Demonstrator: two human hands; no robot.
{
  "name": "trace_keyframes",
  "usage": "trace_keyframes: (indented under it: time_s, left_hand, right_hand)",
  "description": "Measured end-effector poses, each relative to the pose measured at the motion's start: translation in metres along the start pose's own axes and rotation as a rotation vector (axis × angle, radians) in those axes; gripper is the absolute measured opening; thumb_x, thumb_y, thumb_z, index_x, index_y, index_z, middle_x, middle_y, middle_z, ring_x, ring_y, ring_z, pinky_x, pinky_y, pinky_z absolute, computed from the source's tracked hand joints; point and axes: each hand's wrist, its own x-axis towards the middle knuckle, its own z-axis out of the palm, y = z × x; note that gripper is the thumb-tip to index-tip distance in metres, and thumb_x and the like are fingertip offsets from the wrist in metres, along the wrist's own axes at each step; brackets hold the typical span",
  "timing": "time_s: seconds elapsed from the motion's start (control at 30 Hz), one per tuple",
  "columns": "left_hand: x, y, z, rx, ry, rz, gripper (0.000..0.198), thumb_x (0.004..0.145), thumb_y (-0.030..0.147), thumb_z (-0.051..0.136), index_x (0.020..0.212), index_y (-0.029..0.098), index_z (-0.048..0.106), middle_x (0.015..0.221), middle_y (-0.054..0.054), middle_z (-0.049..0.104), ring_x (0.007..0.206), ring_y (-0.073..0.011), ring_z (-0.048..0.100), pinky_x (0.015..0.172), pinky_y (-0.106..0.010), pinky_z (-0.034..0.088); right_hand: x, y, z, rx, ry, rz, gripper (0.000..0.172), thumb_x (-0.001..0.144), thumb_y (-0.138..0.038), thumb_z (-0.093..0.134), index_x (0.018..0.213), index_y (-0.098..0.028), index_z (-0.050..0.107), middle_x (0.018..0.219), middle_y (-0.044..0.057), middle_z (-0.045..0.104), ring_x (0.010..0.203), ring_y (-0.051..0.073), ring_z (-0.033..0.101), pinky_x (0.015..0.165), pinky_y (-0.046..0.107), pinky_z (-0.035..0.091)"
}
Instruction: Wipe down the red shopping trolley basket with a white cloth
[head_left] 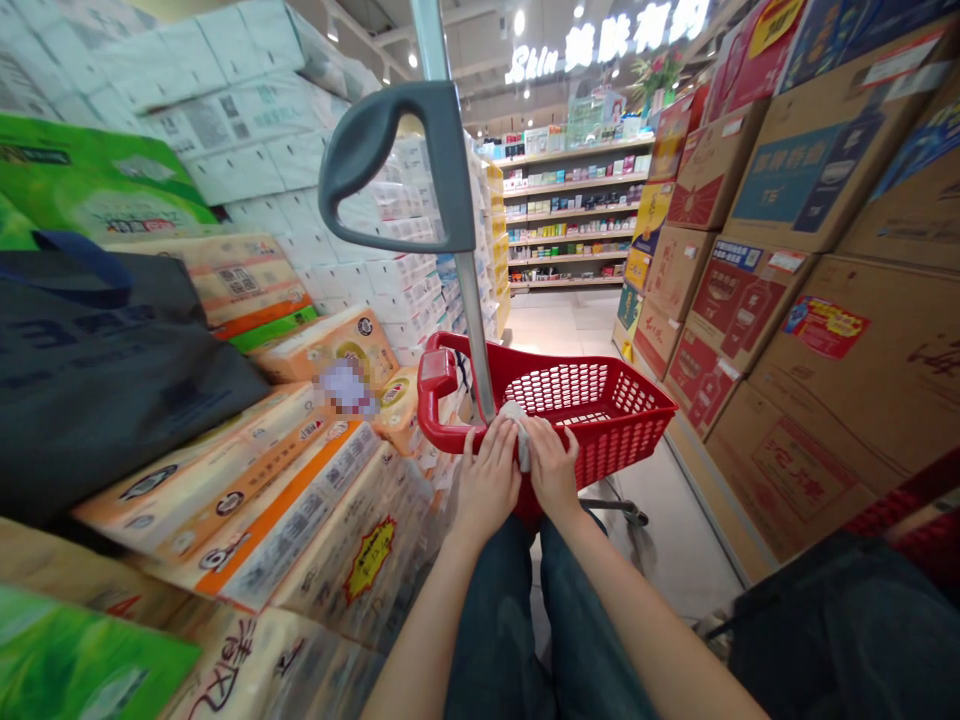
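A red rolling shopping basket [637, 430] stands in front of my knees, its perforated body pointing away from me. From its near end rises a metal pole [474, 330] topped by a grey loop handle [442, 165]. My left hand [489, 480] rests on the near red rim, close to the foot of the pole, with its fingers bent over the edge. Beside it, my right hand [551, 465] curls over the same rim. A crumpled white tissue [514, 412] is pressed between both hands and the basket; my fingers partly cover it.
Stacked tissue packs [300, 500] line the left, with a dark bag [112, 370] lying on them. Cardboard cartons [810, 390] form a wall at right. Shelves of small goods [570, 210] stand at the aisle's far end. A caster [637, 515] shows under the basket.
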Motion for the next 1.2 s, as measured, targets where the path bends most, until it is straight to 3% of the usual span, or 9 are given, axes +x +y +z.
trace_keyframes:
  time_s: [0.23,0.37,0.43,0.53,0.7,0.83,0.93,1.1,1.2]
  left_hand:
    - [0.001,0.004,0.002,-0.036,0.051,-0.036,0.045,0.099,0.027,0.039,0.142,0.015,0.043,0.144,-0.01,0.049,0.142,-0.0211,0.033,0.119,-0.048,0.017]
    - [0.001,0.006,0.006,-0.038,0.083,-0.049,0.042,0.1,0.025,0.036,0.14,0.016,0.045,0.143,-0.009,0.051,0.142,-0.0202,0.034,0.119,-0.047,0.018]
    - [0.002,0.007,0.006,-0.034,0.089,-0.057,0.041,0.1,0.023,0.035,0.139,0.015,0.046,0.142,-0.009,0.052,0.142,-0.0202,0.034,0.119,-0.047,0.019]
    - [0.002,0.009,0.005,-0.032,0.089,-0.068,0.041,0.1,0.023,0.036,0.138,0.015,0.048,0.142,-0.009,0.052,0.142,-0.0206,0.034,0.119,-0.048,0.019]
    - [0.003,0.009,0.006,-0.033,0.099,-0.07,0.041,0.1,0.023,0.036,0.138,0.015,0.047,0.143,-0.01,0.051,0.141,-0.0212,0.035,0.119,-0.048,0.018]
    - [0.002,0.008,0.007,-0.011,0.088,-0.063,0.041,0.1,0.023,0.035,0.138,0.016,0.047,0.144,-0.009,0.05,0.141,-0.0206,0.035,0.119,-0.047,0.019]
    - [0.001,0.007,0.006,-0.013,0.094,-0.054,0.041,0.1,0.023,0.035,0.138,0.015,0.047,0.143,-0.009,0.051,0.141,-0.0208,0.035,0.119,-0.047,0.018]
    - [0.001,0.007,0.004,-0.025,0.091,-0.052,0.041,0.1,0.024,0.036,0.138,0.016,0.047,0.142,-0.009,0.052,0.141,-0.0208,0.035,0.118,-0.045,0.021]
    - [0.002,0.008,0.005,-0.016,0.091,-0.05,0.041,0.1,0.026,0.037,0.139,0.015,0.047,0.142,-0.009,0.052,0.141,-0.0215,0.035,0.119,-0.047,0.02]
  right_hand:
    - [-0.014,0.115,-0.026,-0.2,0.039,0.083,0.042,0.097,-0.022,0.03,0.134,-0.028,0.05,0.134,0.007,0.058,0.13,0.021,0.048,0.109,0.046,0.021]
    - [-0.015,0.145,-0.035,-0.218,0.016,0.12,0.041,0.097,-0.023,0.03,0.131,-0.028,0.052,0.135,0.007,0.058,0.131,0.022,0.046,0.105,0.045,0.024]
    - [-0.014,0.137,-0.032,-0.198,0.068,0.184,0.041,0.097,-0.023,0.03,0.13,-0.027,0.053,0.134,0.007,0.059,0.131,0.023,0.046,0.105,0.046,0.025]
    - [-0.01,0.096,-0.021,-0.167,0.159,0.267,0.04,0.096,-0.022,0.031,0.129,-0.026,0.054,0.13,0.008,0.061,0.127,0.024,0.048,0.105,0.048,0.024]
    - [-0.002,0.001,-0.003,-0.029,0.083,0.138,0.042,0.098,-0.021,0.031,0.135,-0.027,0.049,0.135,0.006,0.058,0.129,0.022,0.047,0.106,0.044,0.024]
    - [0.0,-0.016,-0.003,0.009,0.021,0.027,0.044,0.098,-0.021,0.032,0.14,-0.027,0.044,0.14,0.006,0.055,0.133,0.02,0.044,0.109,0.041,0.022]
    - [-0.004,0.02,-0.01,-0.062,-0.004,-0.005,0.045,0.097,-0.017,0.031,0.138,-0.027,0.046,0.137,0.005,0.057,0.131,0.019,0.047,0.11,0.041,0.02]
    - [-0.014,0.111,-0.03,-0.219,0.024,0.082,0.042,0.097,-0.016,0.032,0.133,-0.026,0.051,0.136,0.005,0.058,0.131,0.019,0.047,0.106,0.041,0.023]
    - [-0.014,0.135,-0.034,-0.271,0.054,0.171,0.04,0.096,-0.017,0.033,0.129,-0.026,0.055,0.135,0.006,0.059,0.129,0.021,0.049,0.105,0.044,0.024]
